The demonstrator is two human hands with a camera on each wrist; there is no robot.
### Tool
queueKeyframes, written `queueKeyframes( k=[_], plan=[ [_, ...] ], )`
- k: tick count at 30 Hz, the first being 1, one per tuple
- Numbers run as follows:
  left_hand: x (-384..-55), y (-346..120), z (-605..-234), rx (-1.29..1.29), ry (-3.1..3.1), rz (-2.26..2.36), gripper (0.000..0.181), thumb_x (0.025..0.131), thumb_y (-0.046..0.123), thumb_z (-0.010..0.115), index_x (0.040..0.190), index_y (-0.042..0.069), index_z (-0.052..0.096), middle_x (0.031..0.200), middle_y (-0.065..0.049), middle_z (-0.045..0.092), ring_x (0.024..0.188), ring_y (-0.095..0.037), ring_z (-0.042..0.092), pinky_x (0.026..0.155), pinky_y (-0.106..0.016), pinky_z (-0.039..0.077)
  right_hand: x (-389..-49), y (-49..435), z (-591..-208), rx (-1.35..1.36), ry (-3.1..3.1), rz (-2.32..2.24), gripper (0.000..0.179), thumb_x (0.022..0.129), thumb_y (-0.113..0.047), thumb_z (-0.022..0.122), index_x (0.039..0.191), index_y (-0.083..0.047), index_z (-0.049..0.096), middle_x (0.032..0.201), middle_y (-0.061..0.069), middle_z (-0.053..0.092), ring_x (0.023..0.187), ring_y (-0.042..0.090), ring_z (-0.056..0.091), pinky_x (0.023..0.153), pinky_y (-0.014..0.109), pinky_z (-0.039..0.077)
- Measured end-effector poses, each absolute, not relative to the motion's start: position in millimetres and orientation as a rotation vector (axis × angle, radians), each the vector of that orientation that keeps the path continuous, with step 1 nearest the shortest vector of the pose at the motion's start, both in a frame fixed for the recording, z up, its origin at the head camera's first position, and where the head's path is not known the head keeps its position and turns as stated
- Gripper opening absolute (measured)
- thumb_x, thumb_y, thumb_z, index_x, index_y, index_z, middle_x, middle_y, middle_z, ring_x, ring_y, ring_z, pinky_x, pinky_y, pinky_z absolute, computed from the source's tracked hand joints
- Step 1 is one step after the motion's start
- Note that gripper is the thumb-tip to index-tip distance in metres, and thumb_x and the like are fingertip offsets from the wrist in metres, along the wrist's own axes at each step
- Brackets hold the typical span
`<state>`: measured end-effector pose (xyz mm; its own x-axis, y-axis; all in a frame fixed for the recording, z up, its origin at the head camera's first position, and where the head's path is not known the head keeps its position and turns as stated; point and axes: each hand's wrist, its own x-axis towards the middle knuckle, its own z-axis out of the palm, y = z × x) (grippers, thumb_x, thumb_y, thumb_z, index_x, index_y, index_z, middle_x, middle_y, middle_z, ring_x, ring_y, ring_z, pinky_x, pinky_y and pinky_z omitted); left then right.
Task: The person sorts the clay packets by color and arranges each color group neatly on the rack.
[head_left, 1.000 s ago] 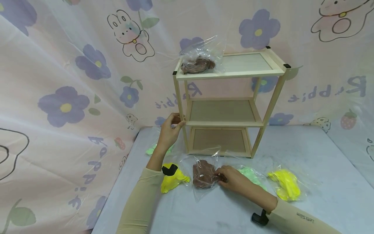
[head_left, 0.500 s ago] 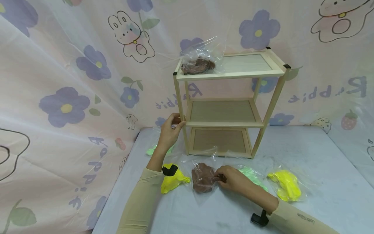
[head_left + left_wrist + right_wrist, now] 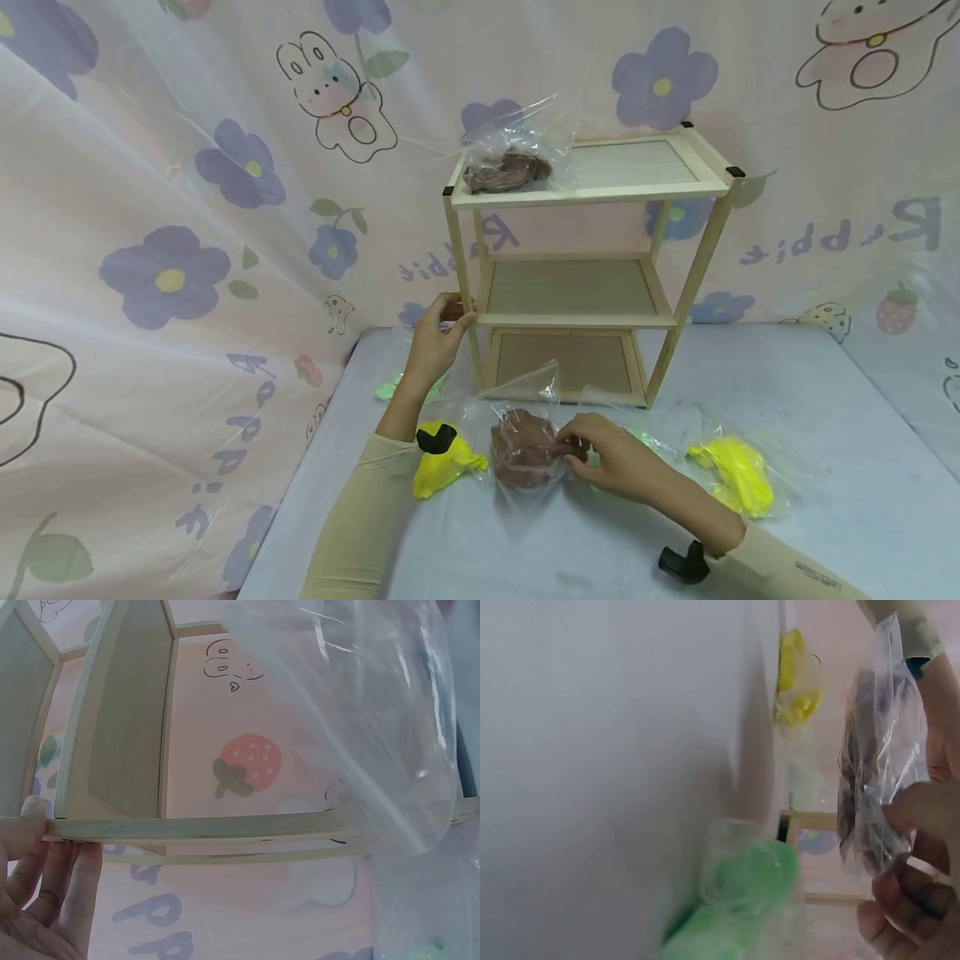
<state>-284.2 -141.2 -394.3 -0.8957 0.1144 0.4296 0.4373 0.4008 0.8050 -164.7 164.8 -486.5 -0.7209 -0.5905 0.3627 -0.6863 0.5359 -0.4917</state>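
My left hand (image 3: pixel 437 335) grips the left front post (image 3: pixel 202 829) of a small wooden three-tier shelf (image 3: pixel 577 319), the thumb on one side and fingers on the other. My right hand (image 3: pixel 618 454) pinches the right end of a clear plastic bag with a soft brown lump (image 3: pixel 521 450) inside. In the right wrist view this brown bag (image 3: pixel 881 765) hangs off the table surface, thumb (image 3: pixel 922 814) pressed on the plastic. Another bagged brown lump (image 3: pixel 506 169) lies on the shelf's top tier, at the left.
A yellow bag (image 3: pixel 446 462) lies under the left forearm and another yellow bag (image 3: pixel 735 475) at the right. One light-green bag (image 3: pixel 742 889) lies beside the right hand, another green bag (image 3: pixel 390 386) left of the shelf. A patterned curtain (image 3: pixel 187 375) surrounds the white-covered table (image 3: pixel 480 550).
My right hand has risen and shifted slightly right, the brown bag's near end coming up with it. The left hand keeps its hold on the post.
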Motion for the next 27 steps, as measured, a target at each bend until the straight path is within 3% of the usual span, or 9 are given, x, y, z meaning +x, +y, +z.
queueKeyframes(
  k=[10, 19, 22, 25, 27],
  plan=[
    [-284.5, -141.8, -394.6, -0.474, -2.353, -1.509, 0.033, 0.106, 0.026, 0.072, 0.134, 0.01, 0.066, 0.124, -0.011, 0.071, 0.115, -0.029, 0.068, 0.101, -0.053, 0.059, -165.1, 178.8, -478.5, 1.233, -2.375, 0.971, 0.034, 0.089, -0.001, 0.084, 0.115, -0.019, 0.07, 0.102, -0.013, 0.062, 0.087, 0.002, 0.055, 0.068, 0.023, 0.055],
    [-283.5, -142.0, -394.9, -0.469, -2.362, -1.506, 0.034, 0.106, 0.027, 0.071, 0.135, 0.009, 0.065, 0.124, -0.011, 0.071, 0.116, -0.03, 0.067, 0.104, -0.053, 0.058, -166.6, 192.4, -462.0, 1.299, -2.247, 0.982, 0.042, 0.086, 0.006, 0.084, 0.117, -0.019, 0.071, 0.104, -0.012, 0.063, 0.088, 0.003, 0.054, 0.073, 0.015, 0.049],
    [-283.4, -141.7, -394.6, -0.473, -2.361, -1.507, 0.034, 0.106, 0.026, 0.071, 0.135, 0.008, 0.065, 0.123, -0.012, 0.071, 0.115, -0.03, 0.067, 0.103, -0.053, 0.059, -167.0, 197.9, -455.3, 1.308, -2.232, 0.989, 0.035, 0.091, 0.002, 0.081, 0.117, -0.019, 0.071, 0.105, -0.012, 0.063, 0.089, 0.004, 0.054, 0.076, 0.015, 0.049],
    [-283.2, -141.2, -394.0, -0.475, -2.361, -1.51, 0.034, 0.106, 0.024, 0.071, 0.135, 0.008, 0.065, 0.123, -0.013, 0.071, 0.115, -0.031, 0.067, 0.103, -0.053, 0.059, -169.0, 203.1, -448.1, 1.316, -2.181, 0.992, 0.016, 0.103, -0.012, 0.073, 0.118, -0.017, 0.071, 0.106, -0.01, 0.065, 0.09, 0.005, 0.054, 0.077, 0.013, 0.047],
    [-283.1, -140.9, -393.8, -0.474, -2.364, -1.507, 0.034, 0.106, 0.023, 0.071, 0.136, 0.007, 0.064, 0.124, -0.013, 0.07, 0.116, -0.031, 0.067, 0.103, -0.052, 0.059, -170.7, 205.6, -442.3, 1.327, -2.11, 0.973, 0.013, 0.107, -0.019, 0.066, 0.117, -0.014, 0.072, 0.107, -0.007, 0.066, 0.09, 0.006, 0.054, 0.077, 0.012, 0.047]
  ],
)
